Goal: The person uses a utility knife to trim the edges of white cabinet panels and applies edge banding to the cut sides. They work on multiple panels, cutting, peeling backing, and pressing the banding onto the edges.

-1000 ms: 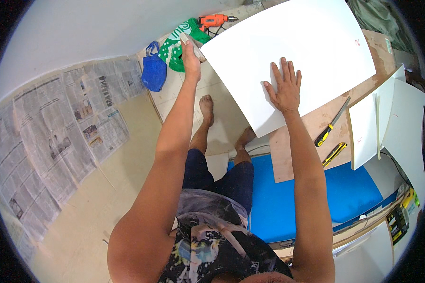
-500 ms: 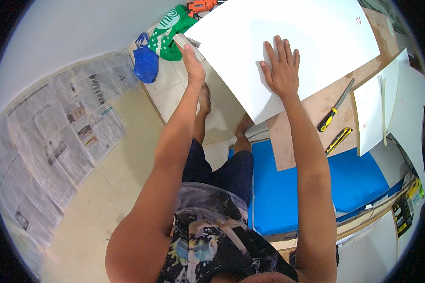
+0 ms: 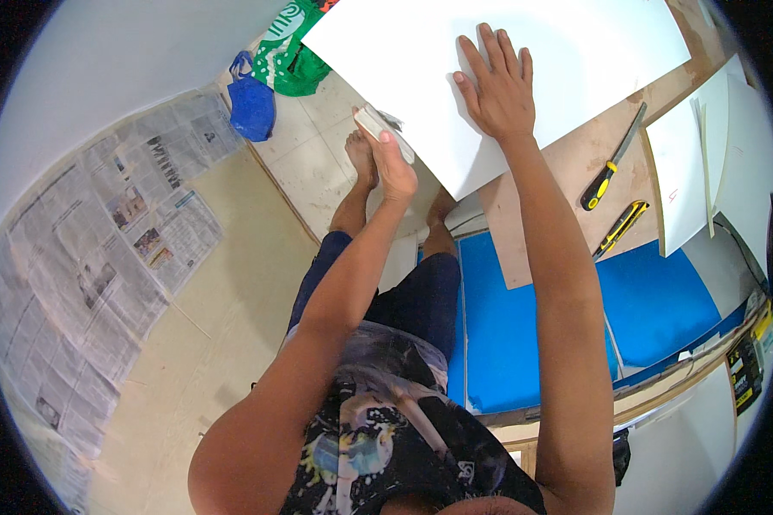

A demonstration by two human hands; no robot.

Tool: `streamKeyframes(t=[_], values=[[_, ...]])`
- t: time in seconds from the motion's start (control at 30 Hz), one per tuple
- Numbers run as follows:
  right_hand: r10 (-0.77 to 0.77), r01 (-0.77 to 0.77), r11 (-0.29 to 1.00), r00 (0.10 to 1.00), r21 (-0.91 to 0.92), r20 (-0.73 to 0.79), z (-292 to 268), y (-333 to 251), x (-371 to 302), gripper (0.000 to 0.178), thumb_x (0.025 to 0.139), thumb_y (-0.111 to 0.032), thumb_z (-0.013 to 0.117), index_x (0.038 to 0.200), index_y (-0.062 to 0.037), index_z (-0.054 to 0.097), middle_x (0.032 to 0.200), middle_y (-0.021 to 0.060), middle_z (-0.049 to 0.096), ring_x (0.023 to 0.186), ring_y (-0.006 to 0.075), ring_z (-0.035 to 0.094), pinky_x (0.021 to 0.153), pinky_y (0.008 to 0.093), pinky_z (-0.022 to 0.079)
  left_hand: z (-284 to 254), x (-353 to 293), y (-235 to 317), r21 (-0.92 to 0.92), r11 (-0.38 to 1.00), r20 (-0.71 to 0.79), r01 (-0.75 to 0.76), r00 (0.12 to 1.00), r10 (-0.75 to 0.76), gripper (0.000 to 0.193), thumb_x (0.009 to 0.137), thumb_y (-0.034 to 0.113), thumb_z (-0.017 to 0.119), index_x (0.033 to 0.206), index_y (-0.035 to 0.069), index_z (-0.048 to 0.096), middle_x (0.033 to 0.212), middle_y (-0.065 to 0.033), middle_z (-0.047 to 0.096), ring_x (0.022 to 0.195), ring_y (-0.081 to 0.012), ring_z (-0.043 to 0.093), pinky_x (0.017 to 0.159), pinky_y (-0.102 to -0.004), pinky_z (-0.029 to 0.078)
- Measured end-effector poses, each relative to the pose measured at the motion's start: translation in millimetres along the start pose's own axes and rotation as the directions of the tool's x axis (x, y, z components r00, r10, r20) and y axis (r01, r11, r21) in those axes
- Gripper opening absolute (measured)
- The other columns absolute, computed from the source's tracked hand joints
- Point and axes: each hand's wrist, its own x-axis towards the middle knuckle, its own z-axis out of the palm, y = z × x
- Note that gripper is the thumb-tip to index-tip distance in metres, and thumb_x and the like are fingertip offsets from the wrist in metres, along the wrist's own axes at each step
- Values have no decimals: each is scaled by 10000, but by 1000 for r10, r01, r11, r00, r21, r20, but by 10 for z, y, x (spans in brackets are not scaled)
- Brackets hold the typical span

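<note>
A large white board point(image 3: 593, 60) lies over a brown wooden sheet point(image 3: 567, 189). My right hand point(image 3: 502, 96) rests flat on top of the board, fingers spread. Fingers and thumb of my left hand point(image 3: 395, 172) are wrapped round a pale sanding block point(image 3: 371, 123), which is against or very close to the board's left edge. A dark grey flap, perhaps sandpaper, pokes out between block and board. The block's working face is hidden from view. Right of my right forearm, a file point(image 3: 614, 163) with a black and yellow handle lies on the wooden sheet beside a yellow and black utility knife point(image 3: 620, 230).
Smaller white panels point(image 3: 678, 172) lean together at the right. A blue surface point(image 3: 502, 335) lies beneath the wooden sheet. On the tiled floor are a green bag point(image 3: 288, 69) and a blue pouch point(image 3: 252, 110). Newspaper sheets point(image 3: 86, 240) line the floor at left.
My left hand has slid the sanding block along the board's left edge, toward me and to the right. My right hand stays flat on the board, while the whole view has shifted slightly.
</note>
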Motion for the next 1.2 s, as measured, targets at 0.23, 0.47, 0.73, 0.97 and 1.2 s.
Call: streamKeyframes(t=[0.23,0.47,0.73,0.97,1.2], values=[[8,-7,1000,998,25,-56,28,26,-22,493,1002,-504,382,1434,-282,465,1553,37,342,1448,259,278,1189,534,163,210,-665,41,35,999,77,36,996,-39,817,1002,461,305,1520,-58,-55,1548,-276,146,1440,-360,196,1179,-408,139],[-22,29,995,996,92,-84,-193,-38,54,470,976,-436,464,1343,-150,535,1451,135,444,1391,338,347,1151,547,222,154,-1433,-466,207,972,187,112,971,-152,798,1015,417,298,1505,-84,-85,1552,-306,92,1453,-388,144,1187,-429,105],[-23,24,999,999,36,-25,-23,40,61,646,934,-617,448,1450,-227,457,1557,85,336,1451,301,268,1181,549,157,-457,-1086,-140,-235,828,38,509,856,-515,687,972,530,400,1444,41,299,1371,-178,419,1221,-311,473,1108,-495,324],[-3,2,1000,997,5,73,-124,-61,44,707,905,-612,505,1458,-175,445,1571,127,296,1459,339,237,1170,572,155,-541,726,376,-834,412,189,367,892,-411,622,875,580,465,1295,122,497,1240,-64,551,1173,-245,513,991,-450,411],[85,-83,995,996,-54,40,-81,-361,174,775,900,-618,522,1474,-111,409,1572,205,246,1446,433,210,1149,608,155,-366,1262,753,-793,545,99,270,942,-322,588,886,504,489,1325,114,474,1234,-52,558,1146,-237,534,989,-416,422]])
